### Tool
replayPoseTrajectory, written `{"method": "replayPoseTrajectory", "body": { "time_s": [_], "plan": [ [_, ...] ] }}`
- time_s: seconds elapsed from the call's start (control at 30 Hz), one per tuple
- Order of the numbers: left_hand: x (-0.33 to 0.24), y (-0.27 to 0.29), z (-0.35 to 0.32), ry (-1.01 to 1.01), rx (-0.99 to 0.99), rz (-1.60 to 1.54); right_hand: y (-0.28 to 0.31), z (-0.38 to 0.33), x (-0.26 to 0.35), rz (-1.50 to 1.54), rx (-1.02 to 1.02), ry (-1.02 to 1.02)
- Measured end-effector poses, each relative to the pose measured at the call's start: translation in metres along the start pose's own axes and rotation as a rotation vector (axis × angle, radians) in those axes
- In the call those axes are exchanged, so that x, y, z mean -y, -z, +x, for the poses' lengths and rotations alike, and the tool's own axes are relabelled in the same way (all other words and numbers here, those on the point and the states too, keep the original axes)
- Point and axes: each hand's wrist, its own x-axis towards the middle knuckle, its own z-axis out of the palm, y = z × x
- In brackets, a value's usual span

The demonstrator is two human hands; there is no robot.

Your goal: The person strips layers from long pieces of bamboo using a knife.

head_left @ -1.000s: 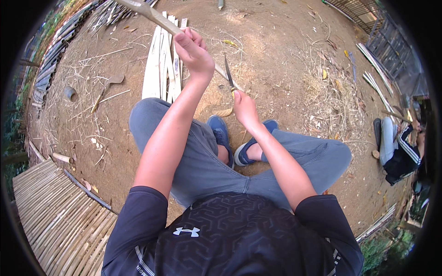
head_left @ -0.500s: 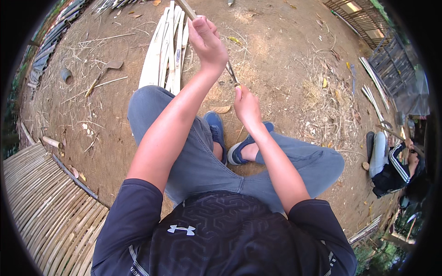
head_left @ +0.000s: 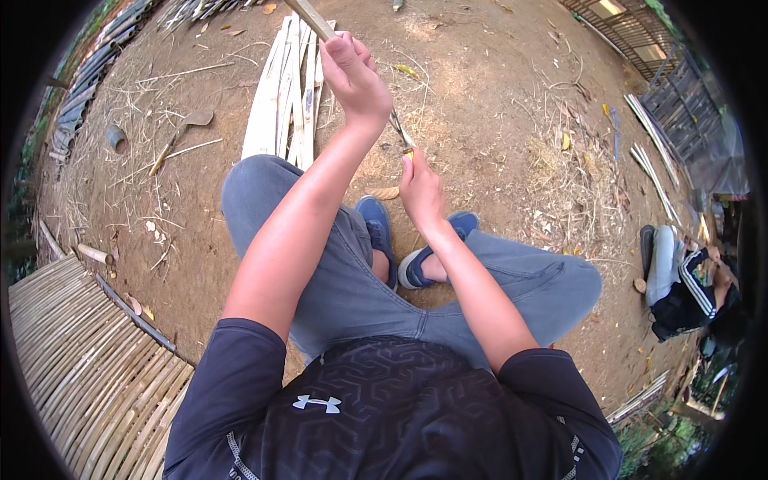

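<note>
Shirt: Seen from the head camera, a pale, curved emblem (head_left: 317,404) marks the chest of a dark, patterned shirt (head_left: 400,432); small pale marks (head_left: 576,446) near the side seam are too tiny to read.
Wooden stick: A pale wooden stick (head_left: 312,18) slants from the top edge into the left hand (head_left: 356,84), above and to the left of the right hand (head_left: 422,186); its lower stretch is hidden behind the fist.
Left hand: Closed around the stick, thumb uppermost.
Right hand: Wrapped around the yellowish handle of a knife (head_left: 398,128) — fingers curled in, thumb toward the blade.
Knife: The blade points up and left, its upper end passing out of sight beside the left wrist; whether it touches the stick cannot be told.
Pale strips: A bundle of split strips (head_left: 276,88) lies on the bare earth (head_left: 480,104), just left of the left hand.
Sneakers: Blue shoes (head_left: 374,220) sit close together below the hands, between bent knees in grey-blue trousers (head_left: 528,272).
Far right: Another person (head_left: 680,296) sits well apart — white stripes running down a black sleeve.
Lower left: A slatted platform (head_left: 88,360) borders the yard.
</note>
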Motion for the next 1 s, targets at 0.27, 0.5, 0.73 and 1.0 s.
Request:
{"method": "replayPoseTrajectory", "body": {
  "time_s": [0.27,0.5,0.73,1.0],
  "plan": [
    [-0.003,0.002,-0.002,0.015,-0.006,0.004,-0.011,-0.002,-0.006,0.012,-0.029,-0.025],
    [-0.002,-0.003,-0.003,0.06,-0.006,-0.004,-0.017,0.004,-0.026,0.025,0.005,-0.087],
    [-0.005,0.002,-0.004,0.064,0.041,0.015,-0.005,-0.005,-0.014,0.045,-0.004,-0.012],
    [-0.003,-0.001,-0.003,0.062,0.021,0.045,-0.015,0.008,-0.036,-0.008,0.083,-0.167]
  ]
}}
